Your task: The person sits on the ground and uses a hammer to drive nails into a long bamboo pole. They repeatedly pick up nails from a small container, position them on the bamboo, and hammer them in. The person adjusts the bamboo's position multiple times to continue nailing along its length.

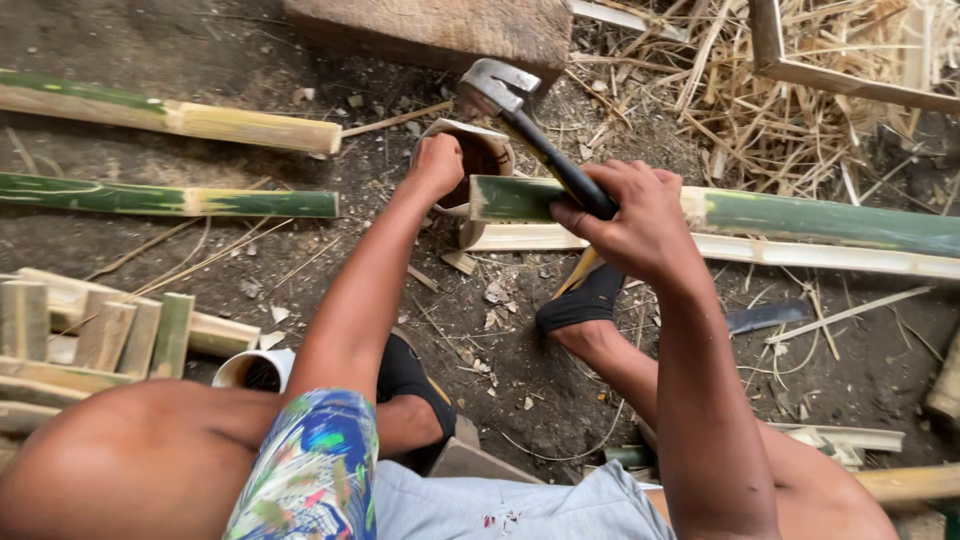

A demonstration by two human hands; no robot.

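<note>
1. Clothing, nearest the camera: patterned shorts [315, 470] in blue, green and white over the left thigh; a grey garment [500, 505] at the lower middle.
2. Bamboo offcuts [100, 335], lower left: short split pieces stacked crosswise on the dirt ground [500, 370]; beside them a short hollow bamboo section [250, 368], pale at its cut rim.
3. Black sandals: one [410, 385] under the left leg, one [585, 300] on the foot near the middle.
4. Dark flat blade-like piece [765, 317], lying on the ground right of the sandalled foot; its kind cannot be told.
5. Right hand [630, 215]: closed in a fist around the black handle of a hammer [525, 110]. The steel claw head stands raised just beyond the bamboo ring.
6. Left hand [437, 165]: fingers closed over the rim of a short bamboo ring [480, 150], which stands on end at the cut tip of the green pole.
7. Green bamboo pole [800, 215]: lies across the right half, its cut end touching the ring; a pale split length [820, 255] lies just beside it.
8. Two more bamboo poles at left: one green [170, 198], one green and yellow [180, 118], well apart from the hands.
9. Wooden block [440, 30], top middle.
10. Heap of dry bamboo shavings [780, 100], top right, with a pale wooden frame [850, 85] lying on it.
</note>
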